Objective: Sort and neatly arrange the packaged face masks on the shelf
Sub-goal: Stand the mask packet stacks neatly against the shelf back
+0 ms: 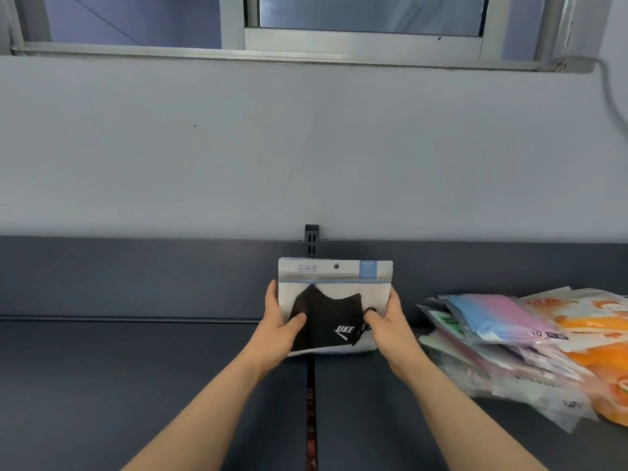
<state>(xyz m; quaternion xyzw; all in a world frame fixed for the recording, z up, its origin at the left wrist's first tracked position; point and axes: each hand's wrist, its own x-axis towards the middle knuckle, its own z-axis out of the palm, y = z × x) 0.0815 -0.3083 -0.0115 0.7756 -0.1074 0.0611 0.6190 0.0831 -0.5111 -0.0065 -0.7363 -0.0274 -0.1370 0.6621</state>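
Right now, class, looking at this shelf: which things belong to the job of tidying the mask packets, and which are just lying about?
Belong to the job: black mask packet, held by the left hand and the right hand; pile of mask packets; shelf.

Just there: window; wall; metal post behind the shelf.

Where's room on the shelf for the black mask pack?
The shelf is bare left of the left hand, up to the back panel. A narrow strip separates the right hand from the pile of packs, which crowds the right.
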